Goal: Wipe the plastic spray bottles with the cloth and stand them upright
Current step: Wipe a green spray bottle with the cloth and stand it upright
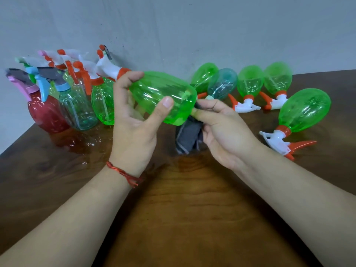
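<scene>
A translucent green plastic spray bottle point(163, 97) with a white-and-orange trigger head is held sideways in the air, its base against a bunched dark grey cloth point(189, 137), while a cluster of mixed-colour spray bottles point(77, 110) stands upright at left and five further bottles point(304, 110) lie on their sides at right.

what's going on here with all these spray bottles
A person's left hand holds a green spray bottle sideways above the wooden table, while the right hand holds a grey cloth at its base. A cluster of bottles stands upright at the left by the wall; five more bottles lie on their sides at the right.
</scene>
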{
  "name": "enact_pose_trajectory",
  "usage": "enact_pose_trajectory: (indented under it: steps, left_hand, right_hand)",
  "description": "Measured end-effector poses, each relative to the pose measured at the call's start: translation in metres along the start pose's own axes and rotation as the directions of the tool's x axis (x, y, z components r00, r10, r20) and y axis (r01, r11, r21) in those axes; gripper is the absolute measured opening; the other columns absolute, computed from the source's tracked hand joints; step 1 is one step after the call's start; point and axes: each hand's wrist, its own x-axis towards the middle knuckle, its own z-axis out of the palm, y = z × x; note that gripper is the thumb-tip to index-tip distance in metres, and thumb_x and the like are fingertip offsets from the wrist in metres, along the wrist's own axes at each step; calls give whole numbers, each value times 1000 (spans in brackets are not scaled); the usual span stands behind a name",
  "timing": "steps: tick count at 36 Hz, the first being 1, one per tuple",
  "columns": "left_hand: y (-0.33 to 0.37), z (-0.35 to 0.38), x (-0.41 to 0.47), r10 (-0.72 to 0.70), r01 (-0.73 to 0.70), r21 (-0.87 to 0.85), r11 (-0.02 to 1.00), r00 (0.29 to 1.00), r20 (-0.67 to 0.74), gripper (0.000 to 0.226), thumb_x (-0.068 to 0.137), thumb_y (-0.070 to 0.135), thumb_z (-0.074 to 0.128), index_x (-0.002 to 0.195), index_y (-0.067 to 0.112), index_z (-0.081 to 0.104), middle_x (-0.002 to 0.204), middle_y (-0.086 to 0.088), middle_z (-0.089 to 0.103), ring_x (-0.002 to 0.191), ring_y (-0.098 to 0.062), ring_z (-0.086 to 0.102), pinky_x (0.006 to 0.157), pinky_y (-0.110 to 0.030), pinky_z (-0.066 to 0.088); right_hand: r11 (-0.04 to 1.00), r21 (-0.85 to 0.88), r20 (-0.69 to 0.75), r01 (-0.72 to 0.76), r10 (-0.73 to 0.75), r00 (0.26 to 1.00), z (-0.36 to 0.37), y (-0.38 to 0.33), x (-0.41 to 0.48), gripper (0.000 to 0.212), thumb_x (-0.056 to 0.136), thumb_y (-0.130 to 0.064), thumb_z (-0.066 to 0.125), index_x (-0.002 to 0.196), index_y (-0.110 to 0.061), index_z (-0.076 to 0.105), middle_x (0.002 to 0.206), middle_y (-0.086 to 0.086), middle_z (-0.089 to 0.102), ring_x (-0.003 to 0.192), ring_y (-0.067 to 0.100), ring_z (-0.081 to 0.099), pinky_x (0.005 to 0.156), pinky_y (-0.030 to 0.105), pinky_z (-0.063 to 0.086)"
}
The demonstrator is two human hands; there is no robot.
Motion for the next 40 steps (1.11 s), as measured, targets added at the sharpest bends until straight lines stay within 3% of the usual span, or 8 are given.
enact_pose_trajectory:
  steps: [4,7,10,15,21,26,33,40]
  left_hand:
    - [-2,-6,4,-21,25,62,998,998,-65,54,98,10,77,139,10,41,129,-20,58,112,-21,64,103,-49,56]
    - [-5,-10,6,-31,42,180,983,997,-65,53,97,5,78,138,8,45,120,14,62,105,-4,68,96,-35,58]
    - [-7,-12,5,-69,61,288,956,997,19,57,96,9,80,142,11,48,119,27,63,108,-11,70,99,-41,59]
    - [0,-9,3,-30,27,287,957,1000,4,76,92,18,86,154,21,42,128,-10,69,113,-26,73,101,-51,59]
    - [-1,-7,0,-107,134,243,961,987,-122,92,84,11,89,159,16,36,115,40,65,114,14,64,99,-16,53]
    - [-4,-9,7,-228,237,270,933,971,-67,104,74,34,97,162,24,41,143,28,54,125,21,54,102,-9,47]
    - [-1,-3,-4,-251,185,600,778,968,28,126,68,48,99,165,38,20,124,28,63,112,16,61,94,0,41]
    - [2,15,-14,-229,56,730,682,963,140,125,69,50,92,166,34,15,121,23,66,100,2,65,81,-1,44]
  right_hand:
    - [996,-52,52,-67,70,996,4,1,-4,25,95,4,69,117,-8,69,116,18,77,98,24,74,103,49,54]
    - [996,-53,6,75,-75,997,2,-9,-1,22,96,3,70,110,-13,73,108,10,77,93,19,73,87,37,57]
    - [922,-271,32,277,-279,960,-2,-12,-2,22,93,0,75,106,-18,79,110,4,80,104,19,75,101,38,58]
    - [896,-332,67,295,-290,955,-1,-1,-8,21,93,1,77,107,-13,80,108,3,81,101,10,75,94,27,59]
    - [954,-247,102,173,-151,983,0,3,-9,22,92,-1,77,109,-15,80,107,6,81,102,16,75,98,33,59]
    - [909,-306,101,283,-265,959,-1,-10,-7,21,91,1,78,106,-14,80,106,4,82,97,10,75,89,25,58]
    - [344,-665,262,663,-724,638,-13,-28,0,24,93,-2,77,108,-20,82,115,-6,73,114,11,69,99,29,56]
    - [-161,-730,573,664,-673,467,-15,-25,7,18,97,-11,76,111,-19,84,116,-3,74,107,25,64,98,22,46]
